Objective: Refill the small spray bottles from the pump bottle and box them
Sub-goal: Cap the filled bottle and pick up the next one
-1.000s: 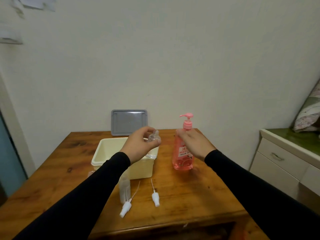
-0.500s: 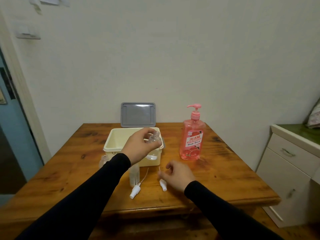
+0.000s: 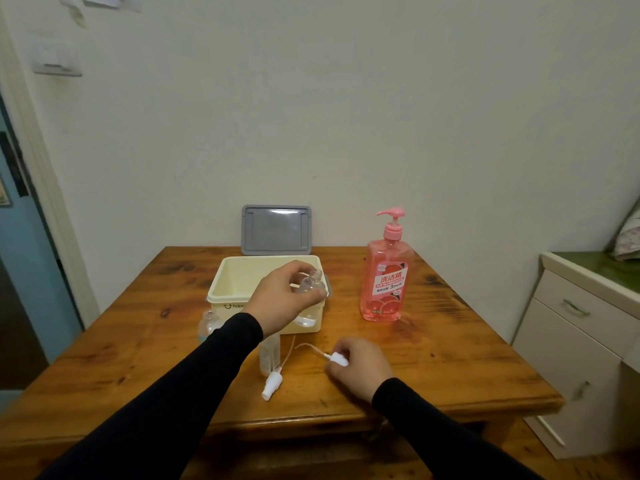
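**Bottle in one hand, spray cap in the other**

The left hand (image 3: 277, 303) holds an open clear bottle (image 3: 309, 296) above the near right corner of the cream box (image 3: 235, 282), its grip curled round the bottle's shoulder, threaded neck up and tilted slightly right. A little clear liquid sits in the bottom of the bottle.

The right hand (image 3: 358, 367) rests low on the bench (image 3: 450, 358), its grip pinching a white spray cap (image 3: 337, 359) whose thin tube runs off to the left over the wood.

A second spray cap (image 3: 272, 384) lies on the bench between the arms, its tube leaning against a narrow clear bottle (image 3: 269, 353) standing just in front of the box. Another small round bottle (image 3: 209, 323) stands at the box's left front corner, partly hidden by the left sleeve.

The pink pump bottle (image 3: 386, 271) stands upright to the right of the box, apart from both hands. The grey lid (image 3: 276, 230) leans against the wall behind the box. A white cabinet (image 3: 581, 341) stands right of the bench.
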